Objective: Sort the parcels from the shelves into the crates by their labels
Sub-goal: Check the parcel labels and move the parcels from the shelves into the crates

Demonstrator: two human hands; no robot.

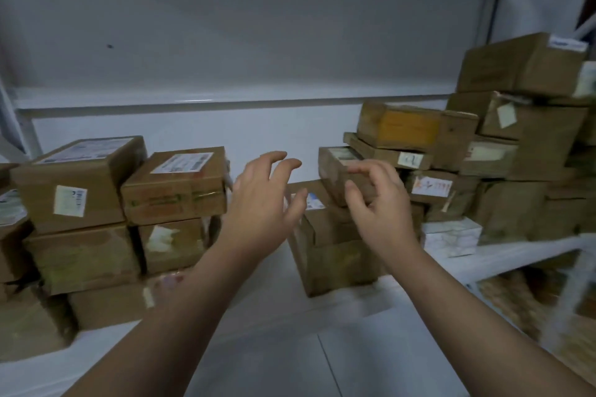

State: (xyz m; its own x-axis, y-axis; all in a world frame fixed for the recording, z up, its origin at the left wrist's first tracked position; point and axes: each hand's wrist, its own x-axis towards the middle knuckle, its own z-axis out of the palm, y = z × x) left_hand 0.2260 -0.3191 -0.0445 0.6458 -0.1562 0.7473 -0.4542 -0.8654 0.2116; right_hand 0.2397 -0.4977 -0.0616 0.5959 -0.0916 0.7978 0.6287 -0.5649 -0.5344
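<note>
While reaching in over the white shelf board (274,348), holds both bare forearms out side by side. Spreads the left hand (261,200) with fingers slightly bent, gripping nothing, just left of the middle parcel (332,255). Curves the fingers of the right hand (377,200) loosely, thumb apart from them, closed round nothing; overlaps the small parcel (335,171) in view, yet cannot tell whether the fingertips touch it. Under and between the hands, the middle parcel: a brown carton standing on the shelf board, with a white label on its top partly hidden by the left hand. On its far right part, the small parcel, tilted, close against the right pile (532,138). To the left, a left stack (84,258) of brown cartons, topped by two labelled ones side by side and touching. To the right, the right pile, higher and untidy, with a white box (451,237) at its foot by the shelf edge. Labels too blurred to read. Below right, a lower level, blurred. Farthest back, an upper ledge (225,101) and a plain pale wall (225,26).
</note>
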